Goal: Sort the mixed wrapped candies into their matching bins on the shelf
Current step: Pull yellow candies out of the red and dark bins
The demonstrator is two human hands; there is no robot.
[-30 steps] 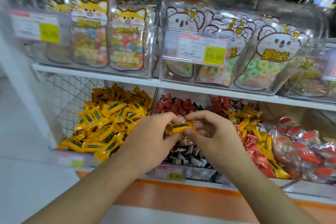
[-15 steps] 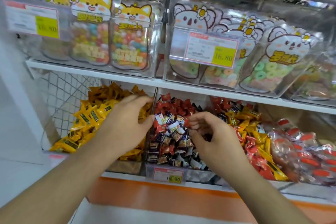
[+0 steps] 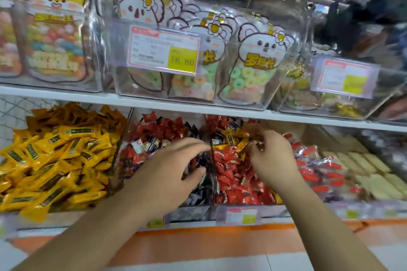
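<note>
The left hand (image 3: 169,174) is hovering palm-down over the middle bin (image 3: 189,212), its fingers loosely spread and reaching toward the clear divider (image 3: 210,160); it is gripping nothing that can be made out. The right hand (image 3: 272,160) is reaching into the next bin to the right (image 3: 240,211), with fingers curled down among the candies; motion blur is making it impossible to tell whether it is pinching one.

The mixed candies (image 3: 235,169) are lying under and beside the right hand: mostly red wrappers, with several yellow candies (image 3: 233,138) sitting on top near the fingertips. The middle bin is holding red and dark-wrapped candies (image 3: 158,136). The left bin is holding a full heap of yellow wrapped candies (image 3: 55,156).

Red-and-clear packets (image 3: 317,171) and pale bars (image 3: 370,171) are lying further right. On the upper shelf (image 3: 66,94), clear boxes are displaying cartoon-animal bags (image 3: 253,61) and a price tag (image 3: 164,49).
</note>
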